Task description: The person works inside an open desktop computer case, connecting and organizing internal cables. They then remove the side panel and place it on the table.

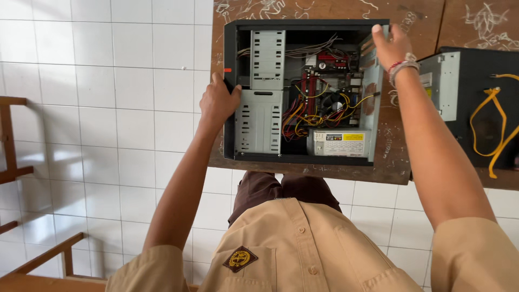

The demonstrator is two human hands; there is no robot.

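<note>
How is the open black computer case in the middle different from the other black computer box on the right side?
The open black computer case shows its whole inside: drive cages, coloured wires, a fan. The other black computer box is cut off by the picture's edge and shows only a metal panel and loose yellow cables.

The left hand and right hand grip the middle case; nobody touches the right one.

Both are black and lie on scribbled wooden desks.
</note>
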